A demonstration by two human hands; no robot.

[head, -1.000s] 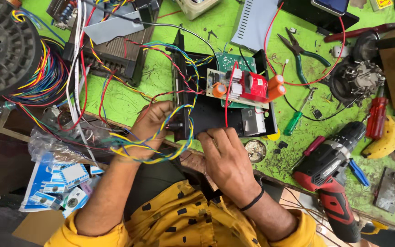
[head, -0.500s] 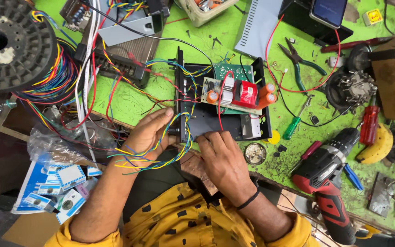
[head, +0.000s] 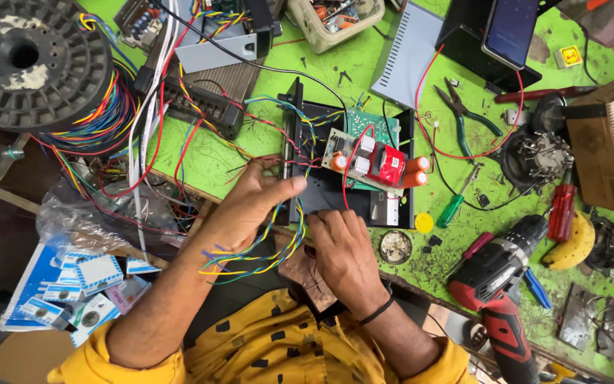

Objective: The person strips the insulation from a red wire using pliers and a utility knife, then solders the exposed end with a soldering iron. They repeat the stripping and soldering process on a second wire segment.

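Note:
A black metal chassis (head: 335, 195) lies on the green bench, with a green circuit board (head: 364, 122) inside and a small board carrying a red block and orange capacitors (head: 385, 165) propped over it. My left hand (head: 250, 206) rests at the chassis' left wall, thumb on the black panel, with a bundle of coloured wires (head: 261, 249) looped across its back and fingers. Just below, my right hand (head: 342, 249) presses its fingertips on the chassis' near edge. I cannot tell whether it pinches anything.
A red cordless drill (head: 495, 284) lies at the right, with a green screwdriver (head: 456, 206), a red screwdriver (head: 561, 212) and pliers (head: 467, 114) nearby. A black wire spool (head: 30, 60) sits far left. A phone (head: 509, 28) stands at the back.
The view has shifted down and left. My left hand has lifted its fingers and spread them at the chassis wall; my right hand stays at the near edge.

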